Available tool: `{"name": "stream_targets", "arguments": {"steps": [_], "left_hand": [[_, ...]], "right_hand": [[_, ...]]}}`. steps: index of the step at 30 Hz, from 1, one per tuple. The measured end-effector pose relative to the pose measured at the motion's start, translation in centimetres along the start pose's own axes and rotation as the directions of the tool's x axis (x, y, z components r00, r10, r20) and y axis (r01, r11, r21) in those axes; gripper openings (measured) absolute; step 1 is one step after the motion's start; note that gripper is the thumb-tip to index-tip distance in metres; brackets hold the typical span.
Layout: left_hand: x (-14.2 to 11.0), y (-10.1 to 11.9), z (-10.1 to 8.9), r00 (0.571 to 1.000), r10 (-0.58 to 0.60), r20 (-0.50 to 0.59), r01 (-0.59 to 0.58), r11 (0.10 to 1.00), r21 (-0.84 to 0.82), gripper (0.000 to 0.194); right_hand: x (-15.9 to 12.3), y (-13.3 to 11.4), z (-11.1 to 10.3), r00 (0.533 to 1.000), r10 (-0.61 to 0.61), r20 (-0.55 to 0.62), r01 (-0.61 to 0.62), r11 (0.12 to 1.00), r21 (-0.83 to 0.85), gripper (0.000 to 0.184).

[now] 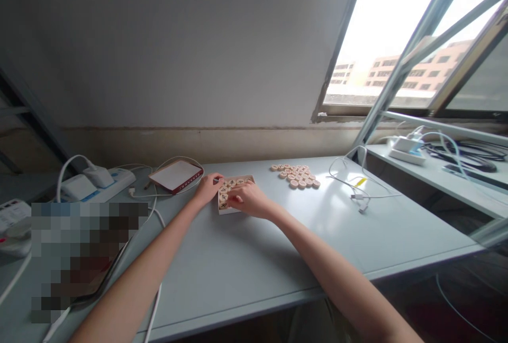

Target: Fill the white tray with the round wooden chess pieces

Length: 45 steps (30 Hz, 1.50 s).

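A small open box point(230, 211) holds round wooden Chinese chess pieces point(223, 197) laid in rows, with dark characters on top. My left hand point(207, 189) grips the box at its left rim, fingers bent around the edge; something dark shows by the fingertips. Over the right part of the box is my right hand point(252, 199), its fingers curled down onto the pieces. Whatever the right fingertips pinch is hidden beneath the hand. To the right, a group of loose chess pieces point(301, 178) lies flat on the grey table point(246, 263).
The box lid point(177, 175), white inside with a red side, lies at the left with a cable around it. A power strip point(105, 184) with plugs and a blurred-out device point(87, 263) occupy the left side. White cables point(359, 195) lie at the right.
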<state>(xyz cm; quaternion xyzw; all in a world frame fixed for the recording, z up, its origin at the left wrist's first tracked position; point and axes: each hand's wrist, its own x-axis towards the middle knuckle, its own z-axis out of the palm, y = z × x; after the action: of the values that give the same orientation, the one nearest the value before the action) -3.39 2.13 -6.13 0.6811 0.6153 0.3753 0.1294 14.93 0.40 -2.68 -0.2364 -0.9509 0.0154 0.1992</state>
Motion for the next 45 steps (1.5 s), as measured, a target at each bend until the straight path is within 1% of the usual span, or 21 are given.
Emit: {"name": "stream_targets", "arguments": {"steps": [2,4,6,8,10,11,13,15,17,21,23,26,29,30,31,33,34,36,41,44,45], "left_hand": [[0.1,-0.2,0.1,1.0,-0.003,0.006,0.003,1.0,-0.008,0.026],[0.1,-0.3,0.1,1.0,-0.014,0.012,0.014,1.0,-0.017,0.028],[0.2,-0.4,0.1,0.999,-0.036,0.024,0.037,0.998,-0.044,0.031],[0.2,-0.4,0.1,0.998,-0.054,0.036,0.057,0.995,-0.079,0.034],[0.1,-0.3,0.2,0.998,-0.045,0.037,0.048,0.995,-0.088,0.036],[0.1,-0.3,0.3,0.999,-0.033,0.033,0.036,0.996,-0.081,0.036],[0.1,-0.2,0.4,0.999,-0.01,0.03,0.012,0.998,-0.06,0.035],[0.1,-0.2,0.4,0.999,0.001,0.039,0.001,0.998,-0.057,0.034],[0.1,-0.2,0.4,0.999,0.009,0.047,-0.006,0.998,-0.064,0.033],[0.1,-0.3,0.4,0.999,0.019,0.045,-0.016,0.997,-0.08,0.031],[0.1,-0.4,0.5,0.998,0.021,0.052,-0.017,0.996,-0.085,0.031],[0.2,-0.5,0.6,0.998,0.024,0.061,-0.019,0.996,-0.087,0.031],[0.2,-0.6,0.7,0.998,0.038,0.058,-0.033,0.996,-0.087,0.03],[0.2,-0.6,0.7,0.997,0.043,0.06,-0.037,0.996,-0.087,0.03],[0.2,-0.6,0.7,0.997,0.045,0.064,-0.039,0.995,-0.086,0.03],[0.2,-0.7,0.7,0.996,0.047,0.071,-0.041,0.996,-0.085,0.03],[0.2,-0.8,0.8,0.996,0.048,0.072,-0.042,0.996,-0.082,0.03],[0.2,-1.0,0.9,0.997,0.052,0.062,-0.047,0.996,-0.072,0.03],[0.2,-1.2,1.0,0.997,0.062,0.05,-0.059,0.996,-0.061,0.028],[0.2,-1.1,0.9,0.996,0.068,0.056,-0.064,0.996,-0.059,0.028],[0.2,-1.0,0.9,0.996,0.065,0.059,-0.062,0.996,-0.058,0.028]], "right_hand": [[0.0,1.0,-0.3,0.994,0.088,-0.068,-0.092,0.994,-0.06,0.018],[-0.4,2.6,-0.8,0.957,0.232,-0.173,-0.259,0.954,-0.154,0.021],[-1.3,4.8,-1.2,0.886,0.364,-0.286,-0.435,0.867,-0.243,0.022],[-2.5,7.1,-1.2,0.812,0.462,-0.358,-0.568,0.765,-0.302,0.024],[-3.7,9.2,-0.7,0.756,0.541,-0.368,-0.65,0.687,-0.326,0.039],[-4.3,9.9,-0.3,0.74,0.573,-0.351,-0.671,0.663,-0.332,0.044],[-5.0,10.9,0.3,0.727,0.622,-0.292,-0.686,0.642,-0.343,0.043],[-5.1,11.1,0.6,0.736,0.635,-0.234,-0.673,0.65,-0.354,0.035],[-4.8,10.6,0.4,0.76,0.619,-0.2,-0.645,0.676,-0.358,0.029],[-3.8,8.9,-0.3,0.815,0.551,-0.179,-0.576,0.741,-0.345,0.015],[-3.4,8.2,-0.5,0.836,0.517,-0.185,-0.548,0.766,-0.335,0.012],[-3.1,7.7,-0.9,0.832,0.515,-0.204,-0.554,0.782,-0.286,0.008],[-2.8,7.4,-1.8,0.812,0.537,-0.228,-0.572,0.811,-0.127,0.012],[-2.7,7.2,-2.2,0.828,0.522,-0.208,-0.541,0.84,-0.046,0.015],[-2.5,7.0,-2.7,0.863,0.479,-0.16,-0.479,0.877,0.043,0.016],[-2.2,6.2,-3.3,0.944,0.331,-0.021,-0.318,0.922,0.221,0.017],[-2.0,5.7,-3.5,0.967,0.252,0.044,-0.254,0.923,0.29,0.018],[-1.6,4.8,-3.7,0.977,0.17,0.128,-0.205,0.913,0.353,0.019],[-1.3,3.6,-3.4,0.958,0.187,0.217,-0.252,0.909,0.331,0.019],[-1.4,3.8,-3.5,0.962,0.215,0.168,-0.25,0.941,0.23,0.016],[-1.4,3.9,-3.5,0.963,0.222,0.154,-0.248,0.952,0.181,0.019]]}}
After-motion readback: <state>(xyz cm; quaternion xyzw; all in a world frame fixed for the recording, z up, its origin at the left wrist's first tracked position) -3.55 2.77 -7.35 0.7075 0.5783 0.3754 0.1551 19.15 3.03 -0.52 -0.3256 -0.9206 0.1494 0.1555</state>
